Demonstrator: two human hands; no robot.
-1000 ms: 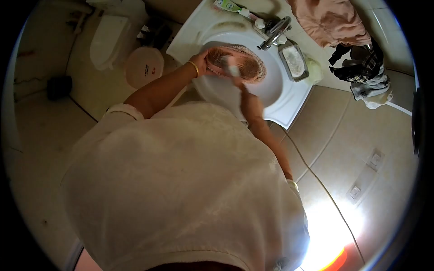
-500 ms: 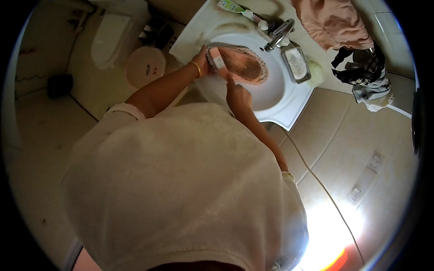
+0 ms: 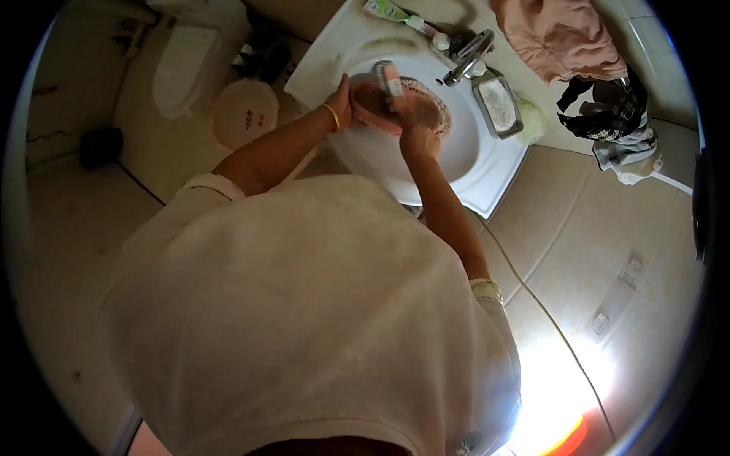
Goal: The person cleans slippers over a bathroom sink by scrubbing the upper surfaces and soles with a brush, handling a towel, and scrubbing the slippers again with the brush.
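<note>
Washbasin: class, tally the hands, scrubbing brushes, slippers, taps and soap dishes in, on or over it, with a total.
Hands: 2 (left hand, right hand)
Scrubbing brush: 1
Slipper: 1
Tap: 1
Soap dish: 1
Total: 6

Home bathroom: white washbasin (image 3: 464,163), chrome faucet (image 3: 470,58), toilet (image 3: 182,72), tiled wall (image 3: 563,220), toothpaste tube (image 3: 386,10).
</note>
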